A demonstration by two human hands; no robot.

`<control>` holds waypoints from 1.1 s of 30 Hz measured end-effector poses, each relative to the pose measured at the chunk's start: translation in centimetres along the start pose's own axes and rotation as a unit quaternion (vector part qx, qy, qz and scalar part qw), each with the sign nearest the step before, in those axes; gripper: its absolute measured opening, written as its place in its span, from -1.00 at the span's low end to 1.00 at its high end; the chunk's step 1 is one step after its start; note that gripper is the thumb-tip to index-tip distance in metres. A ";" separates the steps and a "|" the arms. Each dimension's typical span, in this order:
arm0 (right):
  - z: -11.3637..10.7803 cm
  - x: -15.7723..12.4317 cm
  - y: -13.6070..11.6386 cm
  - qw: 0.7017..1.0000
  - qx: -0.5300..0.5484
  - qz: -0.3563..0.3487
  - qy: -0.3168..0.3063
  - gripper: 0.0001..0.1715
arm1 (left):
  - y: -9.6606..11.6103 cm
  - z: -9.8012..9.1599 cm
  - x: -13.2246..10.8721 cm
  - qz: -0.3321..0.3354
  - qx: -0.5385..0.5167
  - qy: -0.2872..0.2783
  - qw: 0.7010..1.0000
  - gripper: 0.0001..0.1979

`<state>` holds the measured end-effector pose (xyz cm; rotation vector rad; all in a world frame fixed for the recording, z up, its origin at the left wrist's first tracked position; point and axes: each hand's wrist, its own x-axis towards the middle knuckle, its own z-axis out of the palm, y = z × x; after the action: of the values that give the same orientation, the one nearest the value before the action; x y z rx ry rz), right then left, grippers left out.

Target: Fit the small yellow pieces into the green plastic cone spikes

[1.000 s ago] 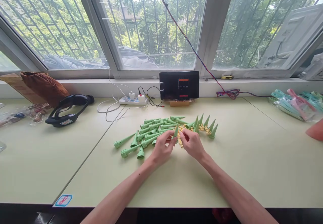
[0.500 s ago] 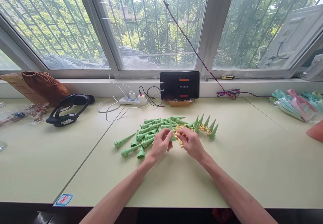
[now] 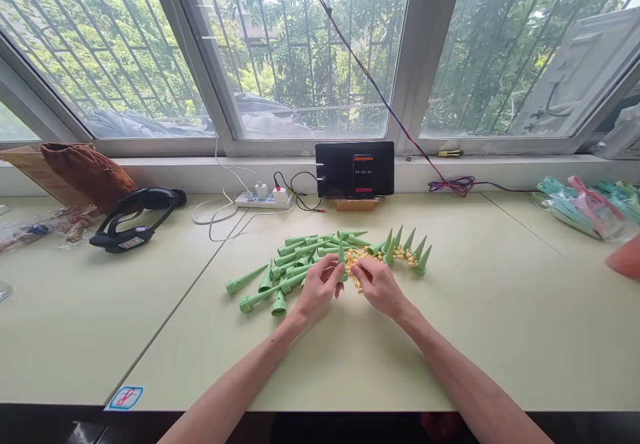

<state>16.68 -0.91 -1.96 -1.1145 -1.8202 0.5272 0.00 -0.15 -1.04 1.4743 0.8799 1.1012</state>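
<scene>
My left hand [image 3: 317, 290] pinches a green plastic cone spike [image 3: 341, 255] and holds it upright, tip up. My right hand [image 3: 379, 286] is closed beside it, fingertips pinched right at the spike's base, on a small yellow piece too tiny to make out clearly. Both hands hover over a heap of small yellow parts [image 3: 356, 259]. A pile of long green spikes [image 3: 290, 261] lies to the left. Several short green cones [image 3: 407, 243] stand upright to the right.
A dark tablet [image 3: 355, 169] with a timer leans on the windowsill. A power strip [image 3: 264, 198] with cables lies behind the pile. A black headset [image 3: 134, 217] and brown bag [image 3: 87, 171] sit far left. Bagged pastel clips [image 3: 585, 204] lie at right, near another person's hand [image 3: 625, 259].
My left hand turned the green spike more upright and shifted it slightly left. My right hand's fingertips closed in toward its base.
</scene>
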 end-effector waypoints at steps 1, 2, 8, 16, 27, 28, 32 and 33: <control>0.0 0.0 0.0 1.000 0.000 0.001 -0.003 -0.58 | 0.0 0.0 0.0 0.001 -0.003 -0.001 1.000 -0.70; 0.0 0.0 -0.1 1.000 0.000 0.002 -0.005 -0.57 | 0.1 0.1 0.0 0.003 -0.003 -0.003 1.000 -0.70; 0.2 -0.1 -0.1 1.000 -0.005 0.007 -0.008 -0.49 | 0.1 0.0 0.0 0.023 0.004 -0.021 0.999 -0.71; 0.2 -0.1 -0.2 1.000 -0.009 0.008 0.017 -0.50 | 0.2 0.2 0.0 0.002 -0.003 -0.004 1.000 -0.69; 0.0 -0.1 -0.5 0.998 0.026 -0.036 0.037 -0.79 | 0.3 -0.1 0.4 -0.022 -0.015 0.030 0.999 -0.66; 0.0 -0.1 -0.4 0.998 0.026 -0.041 0.033 -0.80 | 0.4 -0.1 0.4 -0.022 -0.014 0.030 0.999 -0.66; 0.0 0.0 -0.3 0.998 0.021 -0.050 0.028 -0.81 | 0.4 0.0 0.2 -0.025 -0.007 0.029 0.999 -0.66; 0.0 0.0 -0.3 0.998 0.019 -0.050 0.030 -0.81 | 0.3 0.1 0.2 -0.026 -0.006 0.027 0.999 -0.66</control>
<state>16.57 -1.10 -1.73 -0.9977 -1.7956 0.4639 0.10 -0.04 -0.66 1.4098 0.9442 1.1105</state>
